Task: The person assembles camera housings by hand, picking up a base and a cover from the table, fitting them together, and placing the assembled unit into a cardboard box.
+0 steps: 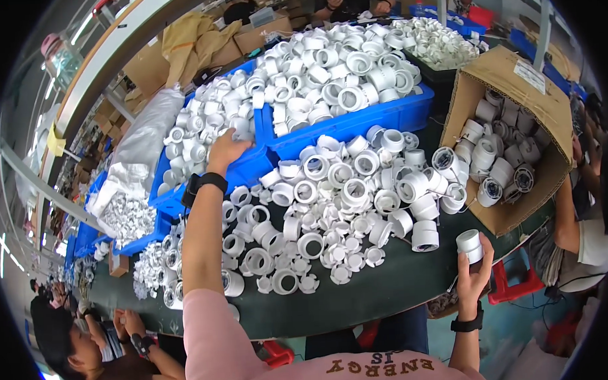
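My left hand (228, 152) reaches over the left blue bin (233, 178), its thumb and fingers apart near the white plastic ring-shaped parts (194, 148) heaped inside. Nothing shows in that hand, though the fingertips are small in view. Near the table's front right edge, my right hand (473, 281) is closed round a white cylindrical housing (469, 246), held upright. Loose white rings and collars (310, 245) cover the middle of the dark green table (381, 288). Several assembled white housings (424, 236) lie between them and the cardboard box.
A second blue bin (355, 133) heaped with white collars stands behind the pile. At the right, an open cardboard box (519, 209) lies tipped, holding white housings. Small white pieces fill a bin (127, 216) at the left. Co-workers sit at the lower left, right and back.
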`<state>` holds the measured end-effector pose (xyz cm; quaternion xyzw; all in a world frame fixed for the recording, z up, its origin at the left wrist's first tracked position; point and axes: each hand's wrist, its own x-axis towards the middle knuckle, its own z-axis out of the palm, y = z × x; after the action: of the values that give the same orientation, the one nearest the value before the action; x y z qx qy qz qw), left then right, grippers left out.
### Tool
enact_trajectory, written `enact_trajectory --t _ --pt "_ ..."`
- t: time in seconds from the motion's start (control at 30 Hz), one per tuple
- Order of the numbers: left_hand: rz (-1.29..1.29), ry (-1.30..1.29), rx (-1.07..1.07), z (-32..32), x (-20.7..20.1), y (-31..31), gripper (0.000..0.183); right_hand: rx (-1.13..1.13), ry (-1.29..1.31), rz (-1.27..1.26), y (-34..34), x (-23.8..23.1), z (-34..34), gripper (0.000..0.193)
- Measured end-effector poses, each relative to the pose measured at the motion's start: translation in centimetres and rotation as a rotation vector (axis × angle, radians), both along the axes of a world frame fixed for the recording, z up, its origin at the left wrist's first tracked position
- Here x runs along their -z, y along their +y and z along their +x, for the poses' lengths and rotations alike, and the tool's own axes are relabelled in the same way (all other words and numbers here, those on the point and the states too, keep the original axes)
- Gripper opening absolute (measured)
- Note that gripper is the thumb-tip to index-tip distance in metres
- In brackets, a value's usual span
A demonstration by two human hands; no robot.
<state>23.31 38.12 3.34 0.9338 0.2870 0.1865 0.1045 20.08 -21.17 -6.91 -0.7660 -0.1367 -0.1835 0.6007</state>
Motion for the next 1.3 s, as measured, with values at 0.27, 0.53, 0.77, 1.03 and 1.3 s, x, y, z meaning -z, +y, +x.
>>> enact_trajectory --t 0.27,0.53,0.77,1.03,1.3 --pt "-0.49 -0.274 -0.191 -2.3 -3.7 0.0 0.065 -0.088 0.133 0.189 -0.2 -1.9 -0.8 0.048" --pt "-1.957 -0.749 0.229 -14.3 -3.1 -24.1 0.045 -1.013 0.69 0.795 7.0 -6.8 -5.7 0.078" --pt "-1.603 -0.976 0.035 -19.8 2.8 -35.8 0.046 -1.069 0.739 0.618 10.5 -6.5 -11.9 0.072" --pt "-1.203 -0.48 0.328 -25.0 1.8 -36.5 0.034 -0.999 0.311 0.043 7.9 -7.5 -13.3 0.063" --pt "-0.699 -0.744 0.506 -25.8 3.6 -37.4 0.031 -1.023 0.297 0.173 7.7 -6.5 -14.3 0.065"
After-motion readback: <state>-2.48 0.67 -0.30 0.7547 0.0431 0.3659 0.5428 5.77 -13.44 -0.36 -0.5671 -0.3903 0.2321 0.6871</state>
